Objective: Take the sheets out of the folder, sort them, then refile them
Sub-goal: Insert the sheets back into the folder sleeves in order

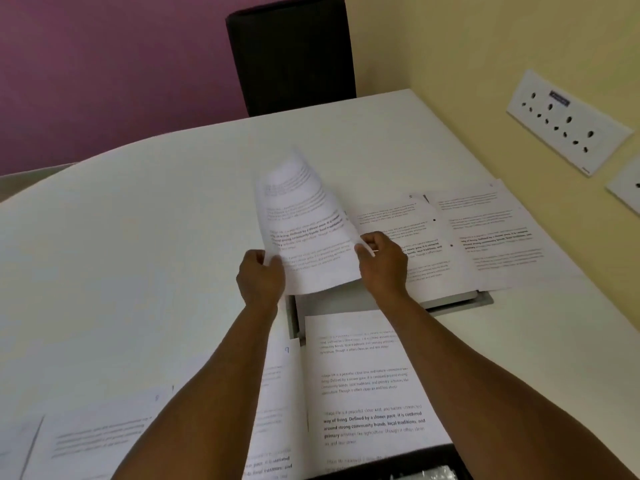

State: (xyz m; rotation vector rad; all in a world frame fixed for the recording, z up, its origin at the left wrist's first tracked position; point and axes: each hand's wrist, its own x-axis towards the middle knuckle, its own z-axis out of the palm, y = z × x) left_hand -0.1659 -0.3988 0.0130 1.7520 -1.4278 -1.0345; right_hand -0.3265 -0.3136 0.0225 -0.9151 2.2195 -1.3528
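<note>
While both hands lift one printed sheet [308, 233], sorting is under way.
Left hand [259, 275] pinches its left edge, right hand [381, 261] its right edge, above the surface [138, 237]; keep it taut, read its number, then lay it with the sheets [485, 237] at right.

Soft, even light; the lifted sheet [304, 223] is motion-blurred (edges bow wide-angle).

White table [138, 237]; beyond it black chair [291, 53], magenta wall [104, 64], pale yellow wall [485, 46]. On it, white sheets [367, 382], black print.
</note>
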